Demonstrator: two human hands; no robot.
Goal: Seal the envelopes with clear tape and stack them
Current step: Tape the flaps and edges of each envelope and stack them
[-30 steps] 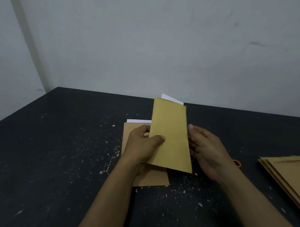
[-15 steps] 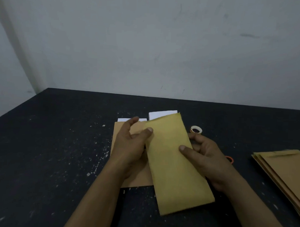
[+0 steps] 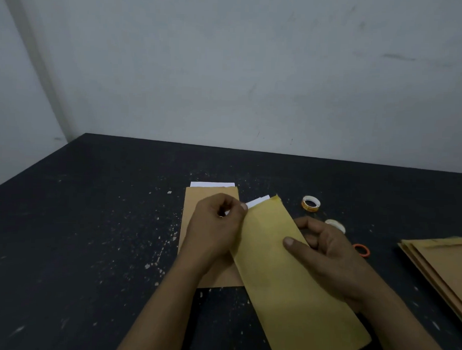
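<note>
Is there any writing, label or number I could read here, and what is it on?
No readable text anywhere.
Yellow envelope, brown envelope, stack of envelopes and white sheet: blank faces.
Tape roll: orange band, perhaps printed, too small and blurred to read.

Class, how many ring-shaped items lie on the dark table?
3: an orange-and-white tape roll farthest back, a white ring just behind the right hand, and an orange ring right of that hand. More may be hidden under it.
</note>
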